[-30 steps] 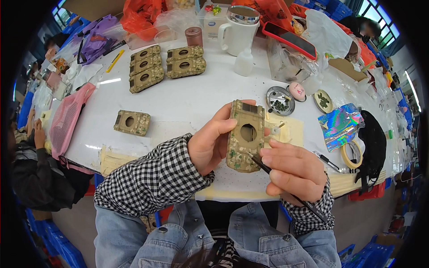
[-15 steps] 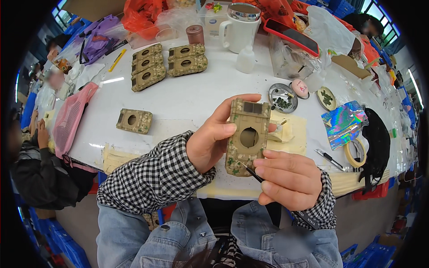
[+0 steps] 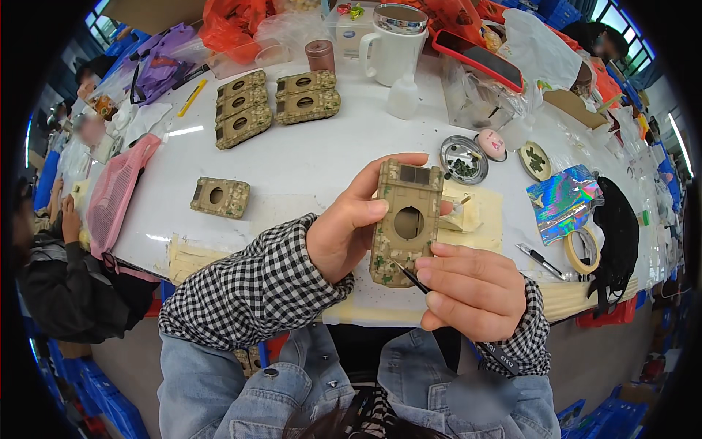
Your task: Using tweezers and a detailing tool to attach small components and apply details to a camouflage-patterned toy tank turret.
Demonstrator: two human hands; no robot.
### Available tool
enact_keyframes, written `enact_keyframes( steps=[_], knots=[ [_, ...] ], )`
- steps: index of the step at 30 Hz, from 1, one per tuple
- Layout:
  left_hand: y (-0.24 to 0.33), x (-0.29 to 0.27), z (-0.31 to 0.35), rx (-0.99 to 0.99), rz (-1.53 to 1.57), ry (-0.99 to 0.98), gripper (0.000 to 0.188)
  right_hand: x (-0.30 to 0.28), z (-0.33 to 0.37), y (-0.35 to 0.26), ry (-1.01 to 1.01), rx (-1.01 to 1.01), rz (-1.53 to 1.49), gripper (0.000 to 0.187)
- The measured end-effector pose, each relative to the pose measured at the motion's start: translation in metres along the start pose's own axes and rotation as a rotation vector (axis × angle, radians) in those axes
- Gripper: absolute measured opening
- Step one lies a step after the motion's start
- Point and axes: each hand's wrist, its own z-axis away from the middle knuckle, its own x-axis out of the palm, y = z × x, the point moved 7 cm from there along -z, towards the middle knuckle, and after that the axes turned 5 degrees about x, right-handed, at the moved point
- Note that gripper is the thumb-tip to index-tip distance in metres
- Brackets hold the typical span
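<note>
Head view showed the left hand (image 3: 344, 238) wrapped around a camouflage toy tank hull (image 3: 404, 223), thumb on its near edge and fingers behind it. The hull was lifted off the white worktop (image 3: 307, 168) and tipped up toward the face, probably so its top with the round hole was easy to see. The right hand (image 3: 468, 293) was curled tight around thin black tweezers (image 3: 409, 276), and their tip touched the hull's lower edge. That hand sat just below the hull, close to the body, likely to keep the tip steady.

Both forearms in checked sleeves came up from the lower edge and bent toward each other.

One more hull (image 3: 221, 197) lay flat on the worktop to the left, well apart. A group of finished hulls (image 3: 274, 104) sat farther back. A small metal dish (image 3: 463, 159) with tiny dark parts stood near, just beyond the held hull.
</note>
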Motion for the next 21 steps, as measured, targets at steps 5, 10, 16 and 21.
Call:
enact_keyframes(
  steps=[5, 10, 16, 21],
  knots=[
    [-0.0003, 0.0001, 0.0002, -0.001, 0.001, 0.003, 0.070, 0.0004, -0.0001, -0.0001, -0.001, 0.006, 0.009, 0.025],
    [0.0000, 0.0002, 0.0005, 0.003, -0.001, 0.005, 0.070, 0.0010, 0.0001, -0.0004, -0.006, 0.001, 0.016, 0.024],
    [-0.0008, -0.0003, -0.0001, -0.002, 0.003, 0.000, 0.071, 0.0015, 0.0004, -0.0026, -0.008, -0.034, 0.055, 0.023],
    [-0.0019, -0.0010, -0.0001, -0.011, 0.005, 0.001, 0.072, 0.0050, 0.0016, -0.0089, 0.003, -0.100, 0.158, 0.020]
  ],
)
